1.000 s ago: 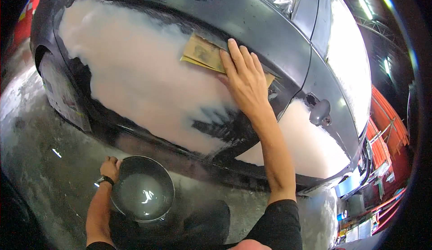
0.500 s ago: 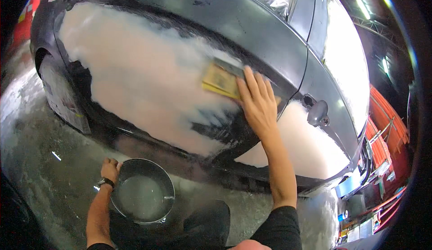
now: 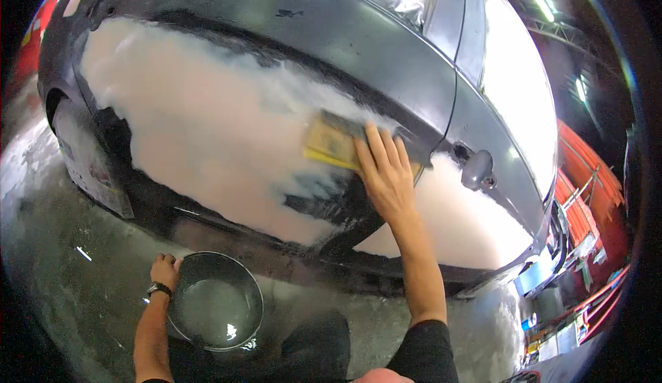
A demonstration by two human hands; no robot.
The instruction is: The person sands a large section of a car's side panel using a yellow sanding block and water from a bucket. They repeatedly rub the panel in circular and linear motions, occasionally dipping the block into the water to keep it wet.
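My right hand (image 3: 387, 176) presses a yellow sanding sheet with a dark backing (image 3: 327, 141) flat on the dark car's side (image 3: 365, 24). Beneath and around it spreads a pale pink-beige filler patch (image 3: 186, 114) with feathered, smudged edges; the sheet is blurred. My left hand (image 3: 165, 270) grips the rim of a round metal basin (image 3: 254, 297) of cloudy water, low beside the car.
A door handle (image 3: 477, 170) and a second pale patch (image 3: 462, 224) are right of my right hand. A masked wheel (image 3: 86, 165) is at left. Orange-red panels (image 3: 586, 190) and metal items stand at right on the wet concrete floor (image 3: 48, 259).
My right hand and the sheet have moved downward along the filler patch. My left hand stays on the basin's rim. The whole view has shifted slightly.
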